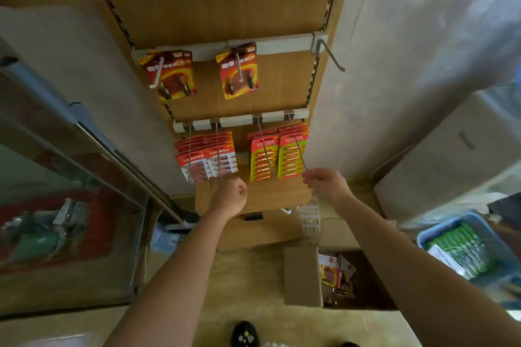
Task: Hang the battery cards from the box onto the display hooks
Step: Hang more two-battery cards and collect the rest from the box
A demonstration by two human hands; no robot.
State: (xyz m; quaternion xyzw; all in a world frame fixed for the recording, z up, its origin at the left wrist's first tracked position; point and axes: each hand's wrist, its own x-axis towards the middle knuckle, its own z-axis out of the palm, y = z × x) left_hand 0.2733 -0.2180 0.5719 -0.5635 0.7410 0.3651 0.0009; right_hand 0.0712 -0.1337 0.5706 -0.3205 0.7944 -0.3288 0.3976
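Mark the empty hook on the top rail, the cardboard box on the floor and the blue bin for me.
empty hook (pixel 332 56): head view, middle of its bare wire.
cardboard box (pixel 303 276): head view, its left flap.
blue bin (pixel 445 221): head view, its upper rim.

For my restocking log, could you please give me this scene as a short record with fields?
Upper rail: two red cards hung; empty hook at right.
Lower rail: four hooks, all with card stacks.
Left hand: curled, below the left stacks.
Right hand: at the tip of the rightmost lower hook.
Box: open on floor, cards inside.
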